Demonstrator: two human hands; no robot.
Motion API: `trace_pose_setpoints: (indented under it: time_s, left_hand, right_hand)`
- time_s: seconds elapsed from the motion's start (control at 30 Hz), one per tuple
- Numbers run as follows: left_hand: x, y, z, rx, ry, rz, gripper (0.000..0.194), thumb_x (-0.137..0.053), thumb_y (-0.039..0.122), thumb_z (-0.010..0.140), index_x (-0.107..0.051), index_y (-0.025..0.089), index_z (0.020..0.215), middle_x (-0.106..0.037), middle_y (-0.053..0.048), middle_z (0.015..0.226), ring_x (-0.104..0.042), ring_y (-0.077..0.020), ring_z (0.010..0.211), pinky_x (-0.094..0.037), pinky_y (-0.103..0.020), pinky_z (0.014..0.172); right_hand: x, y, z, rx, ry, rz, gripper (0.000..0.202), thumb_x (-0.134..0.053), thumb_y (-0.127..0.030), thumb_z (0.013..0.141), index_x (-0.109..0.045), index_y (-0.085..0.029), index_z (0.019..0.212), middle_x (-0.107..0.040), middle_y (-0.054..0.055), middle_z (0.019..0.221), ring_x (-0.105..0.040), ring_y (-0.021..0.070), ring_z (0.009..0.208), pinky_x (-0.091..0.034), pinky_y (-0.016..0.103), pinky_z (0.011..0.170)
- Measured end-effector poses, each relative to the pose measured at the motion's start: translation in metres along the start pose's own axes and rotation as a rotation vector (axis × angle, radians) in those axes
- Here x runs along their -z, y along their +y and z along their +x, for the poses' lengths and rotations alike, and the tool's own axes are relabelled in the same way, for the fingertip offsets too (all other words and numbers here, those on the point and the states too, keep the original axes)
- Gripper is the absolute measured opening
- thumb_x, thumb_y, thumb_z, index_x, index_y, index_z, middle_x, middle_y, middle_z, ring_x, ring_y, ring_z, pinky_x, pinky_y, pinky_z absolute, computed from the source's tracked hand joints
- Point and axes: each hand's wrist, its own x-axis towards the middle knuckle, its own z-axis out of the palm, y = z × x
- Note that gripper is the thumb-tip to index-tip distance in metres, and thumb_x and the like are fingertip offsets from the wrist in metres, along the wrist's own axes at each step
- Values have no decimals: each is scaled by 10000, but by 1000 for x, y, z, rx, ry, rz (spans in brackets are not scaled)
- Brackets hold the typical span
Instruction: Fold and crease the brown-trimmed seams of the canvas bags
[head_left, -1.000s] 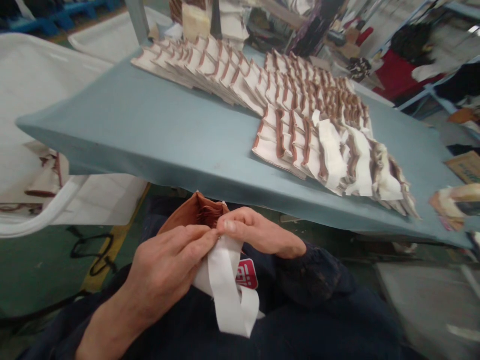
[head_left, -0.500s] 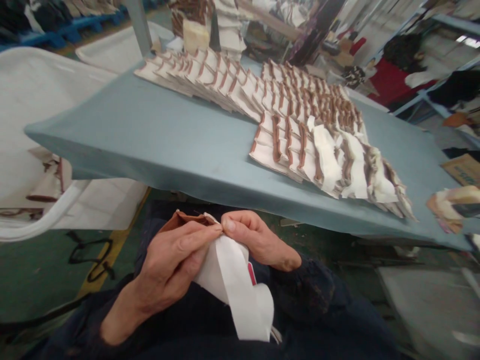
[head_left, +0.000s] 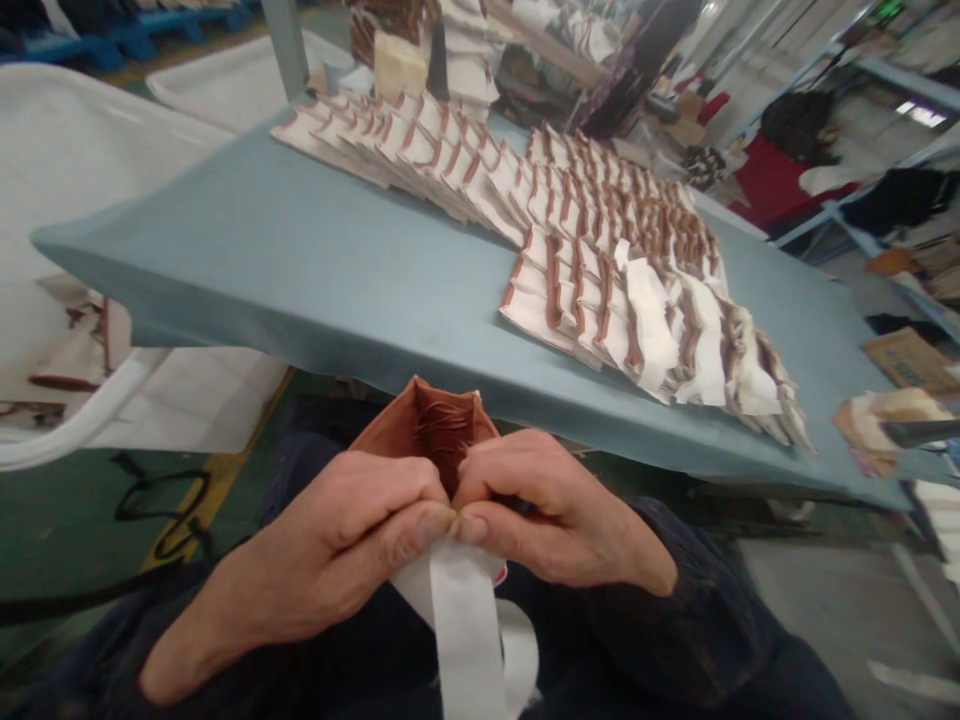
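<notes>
My left hand (head_left: 337, 550) and my right hand (head_left: 555, 515) meet thumb to thumb low in the view, both pinching a brown leather piece (head_left: 431, 430) that stands up between them. A white backing strip (head_left: 469, 630) hangs down from under my thumbs over my dark lap. Beyond my hands lies a blue-grey table (head_left: 300, 270). On it are long overlapping rows of white and brown leather pieces (head_left: 600, 230).
A white plastic tub (head_left: 67, 200) with a few pieces in it stands at the left, below the table edge. Another stack of pieces (head_left: 885, 415) lies at the right edge. Shelves and dark clutter (head_left: 810, 130) fill the background. A black cable (head_left: 161, 520) lies on the green floor.
My hands have risen and closed tighter together. The brown piece now stands upright between them, and the white strip hangs straight down instead of curling to the right.
</notes>
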Motion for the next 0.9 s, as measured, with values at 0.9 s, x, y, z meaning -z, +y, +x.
trace_pose_setpoints:
  time_s: [0.9]
  left_hand:
    - [-12, -32, -31, 10, 234, 160, 415, -615, 169, 990, -437, 195, 616, -424, 95, 539, -358, -69, 467, -238, -216, 476]
  right_hand:
    - [-8, 21, -17, -4, 8, -116, 411, -567, -417, 1128, -650, -172, 808, -673, -3, 711, -555, 103, 621, -414, 229, 622]
